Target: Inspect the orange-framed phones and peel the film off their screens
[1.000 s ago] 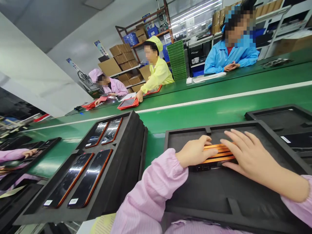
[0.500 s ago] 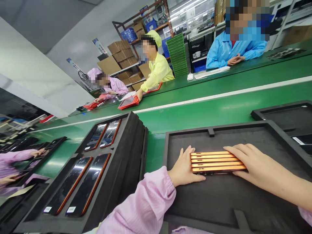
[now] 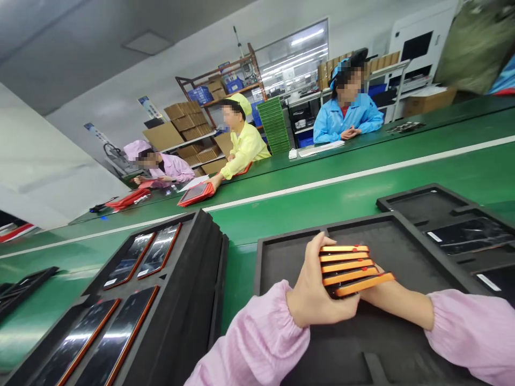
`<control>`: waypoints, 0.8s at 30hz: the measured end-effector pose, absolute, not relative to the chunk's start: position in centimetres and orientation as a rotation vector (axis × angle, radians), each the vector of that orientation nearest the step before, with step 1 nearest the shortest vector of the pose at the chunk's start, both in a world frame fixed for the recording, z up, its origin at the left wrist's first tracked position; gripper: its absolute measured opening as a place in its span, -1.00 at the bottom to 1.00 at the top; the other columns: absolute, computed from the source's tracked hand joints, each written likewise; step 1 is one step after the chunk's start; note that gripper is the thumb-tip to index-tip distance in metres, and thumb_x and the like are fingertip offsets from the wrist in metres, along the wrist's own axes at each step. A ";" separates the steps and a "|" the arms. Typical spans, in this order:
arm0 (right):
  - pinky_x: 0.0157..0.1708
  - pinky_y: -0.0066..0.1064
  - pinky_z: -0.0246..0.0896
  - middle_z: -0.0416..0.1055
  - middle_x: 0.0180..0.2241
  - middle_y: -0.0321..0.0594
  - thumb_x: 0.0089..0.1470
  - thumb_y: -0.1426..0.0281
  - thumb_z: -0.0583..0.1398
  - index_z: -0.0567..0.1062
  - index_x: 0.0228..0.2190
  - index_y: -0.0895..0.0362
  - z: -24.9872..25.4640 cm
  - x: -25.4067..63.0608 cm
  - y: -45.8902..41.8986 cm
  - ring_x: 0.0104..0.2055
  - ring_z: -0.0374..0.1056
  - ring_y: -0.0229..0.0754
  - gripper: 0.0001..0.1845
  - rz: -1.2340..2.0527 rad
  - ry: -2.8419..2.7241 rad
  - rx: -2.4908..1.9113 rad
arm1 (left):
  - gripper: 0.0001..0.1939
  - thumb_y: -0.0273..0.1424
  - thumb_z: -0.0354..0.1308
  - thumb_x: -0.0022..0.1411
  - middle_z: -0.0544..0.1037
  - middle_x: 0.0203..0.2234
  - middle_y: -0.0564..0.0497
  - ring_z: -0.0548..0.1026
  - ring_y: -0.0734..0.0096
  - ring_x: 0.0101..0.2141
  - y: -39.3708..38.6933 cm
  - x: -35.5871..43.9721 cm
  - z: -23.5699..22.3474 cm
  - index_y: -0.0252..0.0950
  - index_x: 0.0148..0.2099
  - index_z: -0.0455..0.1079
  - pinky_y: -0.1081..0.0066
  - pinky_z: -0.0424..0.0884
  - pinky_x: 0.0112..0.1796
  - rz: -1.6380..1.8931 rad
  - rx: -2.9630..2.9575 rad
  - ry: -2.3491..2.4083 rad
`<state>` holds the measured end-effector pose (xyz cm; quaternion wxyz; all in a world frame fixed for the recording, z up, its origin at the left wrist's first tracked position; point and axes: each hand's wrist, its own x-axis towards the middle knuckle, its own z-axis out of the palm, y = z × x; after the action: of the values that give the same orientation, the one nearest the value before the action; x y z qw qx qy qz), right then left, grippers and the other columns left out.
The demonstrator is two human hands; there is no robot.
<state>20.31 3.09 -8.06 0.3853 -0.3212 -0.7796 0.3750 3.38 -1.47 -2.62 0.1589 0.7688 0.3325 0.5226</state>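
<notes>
A stack of several smartphones [image 3: 346,266] with orange edges lies fanned out between my hands, above a black foam tray [image 3: 402,321]. My left hand [image 3: 319,284] is closed round the left end of the stack, thumb below and fingers at the top. Behind the right end, my right hand [image 3: 380,292] holds the stack from the far side; the phones hide most of its fingers. The phones no longer line up, and the lowest one sticks out furthest to the right.
To the left rises a pile of black foam trays [image 3: 193,268], dark-screened phones lying in the top one. Another foam tray [image 3: 426,203] with phones lies at the right. Across the green conveyor belt [image 3: 314,187] sit people in pink, yellow and blue.
The stack has gone from evenly aligned to fanned and tilted. My right hand has moved from the top of its right end to behind it. The camera view has shifted.
</notes>
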 end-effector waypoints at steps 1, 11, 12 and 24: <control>-0.01 0.07 0.37 0.38 0.03 -0.02 -0.09 0.05 0.35 0.27 0.11 0.03 -7.9 20.2 2.8 0.06 0.35 0.14 -0.22 0.943 -1.988 -0.800 | -0.03 -0.27 0.19 0.10 0.26 0.10 -0.25 0.45 0.13 0.03 -1.6 3.7 -3.4 -0.20 0.36 -0.37 0.16 0.45 0.01 1.497 2.094 0.938; -0.18 -0.40 0.48 0.35 -0.08 -0.14 0.23 0.24 0.17 0.13 0.12 -0.08 -6.5 19.0 -0.4 -0.13 0.46 -0.14 -0.51 0.608 -1.780 -0.567 | 0.23 0.30 0.19 -0.14 0.22 0.00 -0.21 0.40 0.03 0.02 -2.6 4.5 -6.9 -0.23 0.34 -0.29 0.04 0.37 0.07 1.518 1.696 0.850; -0.14 -0.40 0.46 0.32 -0.07 -0.12 0.24 0.23 0.16 0.14 0.12 -0.07 -6.6 19.1 -0.5 -0.10 0.45 -0.13 -0.53 0.575 -1.790 -0.558 | 0.17 0.28 0.19 -0.11 0.22 -0.03 -0.18 0.40 0.06 0.01 -2.7 4.5 -7.2 -0.21 0.32 -0.25 0.06 0.38 0.05 1.542 1.758 0.825; -0.17 -0.25 0.49 0.30 -0.12 -0.07 0.24 0.13 0.11 0.15 0.13 -0.06 -6.9 19.4 0.4 -0.11 0.43 -0.02 -0.52 0.494 -1.837 -0.385 | 0.27 0.21 0.37 -0.32 0.20 -0.06 -0.13 0.40 0.06 -0.05 -2.9 4.2 -8.5 -0.12 0.30 -0.22 0.03 0.39 0.01 1.563 1.860 0.825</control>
<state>19.42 0.36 -6.88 0.5650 -0.1638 -0.7809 0.2102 4.16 -2.94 -8.55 0.2840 0.6951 0.3085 0.5840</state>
